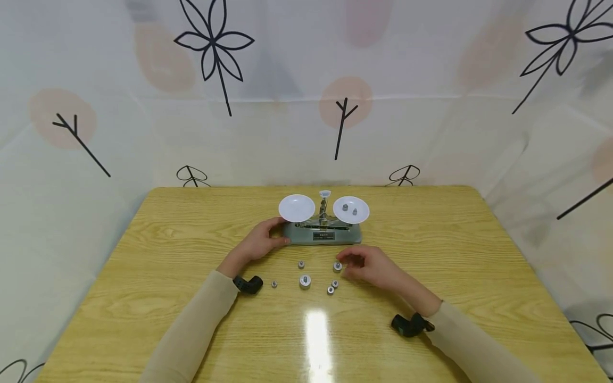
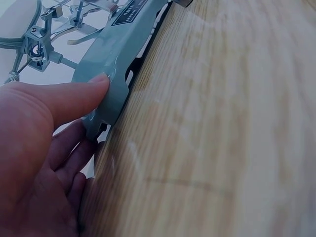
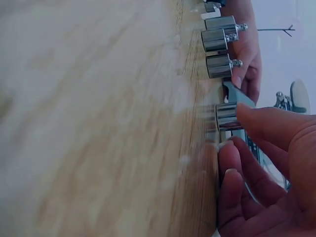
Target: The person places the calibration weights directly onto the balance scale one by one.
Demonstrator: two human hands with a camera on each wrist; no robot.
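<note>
A balance scale (image 1: pixel 323 235) with a grey-green base and two white pans stands toward the back of the table. My left hand (image 1: pixel 261 239) grips the base's left end; in the left wrist view the thumb (image 2: pixel 81 98) presses its front, with the fingers around the end. My right hand (image 1: pixel 371 266) is beside a metal weight (image 1: pixel 337 267) standing on the table. Its fingers are loosely bent and spread around the weight's right side, its knob uncovered in the head view. The right wrist view shows a fingertip overlapping this weight (image 3: pixel 226 117); firm contact is unclear.
Two small weights (image 1: pixel 345 207) sit on the right pan (image 1: pixel 362 214); the left pan (image 1: pixel 297 207) bears nothing. A larger weight (image 1: pixel 305 283) and several smaller ones stand in front of the scale. Patterned cloth (image 1: pixel 278 138) hangs behind the wooden table (image 1: pixel 191 213).
</note>
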